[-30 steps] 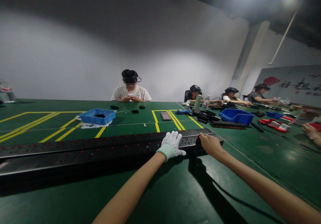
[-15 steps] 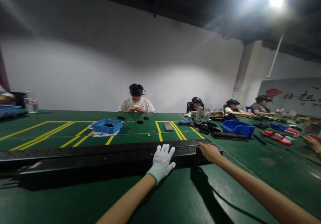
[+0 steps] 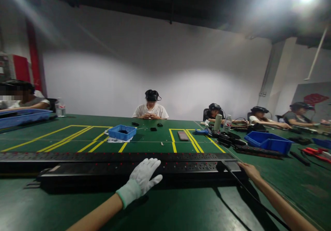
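Note:
A long black power strip [image 3: 178,167] with a row of sockets and red dots lies across the green table in front of me. My left hand [image 3: 146,173], in a white glove with a green cuff, lies flat on it with fingers stretched out. Toward the strip's right end, a black plug [image 3: 221,166] sits in a socket, its cord [image 3: 248,191] running off to the lower right. My bare right hand [image 3: 250,171] is against that end, fingers extended and partly hidden. Behind it lies a second, similar strip [image 3: 64,156].
A light blue bin [image 3: 121,133] with dark parts stands beyond the strips, left of a blurred stack [image 3: 183,136]. At right are a dark blue bin [image 3: 269,142], a bottle [image 3: 227,124] and black devices. Several co-workers sit around the table, one person [image 3: 150,112] directly opposite.
My right hand has come off the plug and moved right to the strip's end. My left hand has slid left along the strip. The view has turned left.

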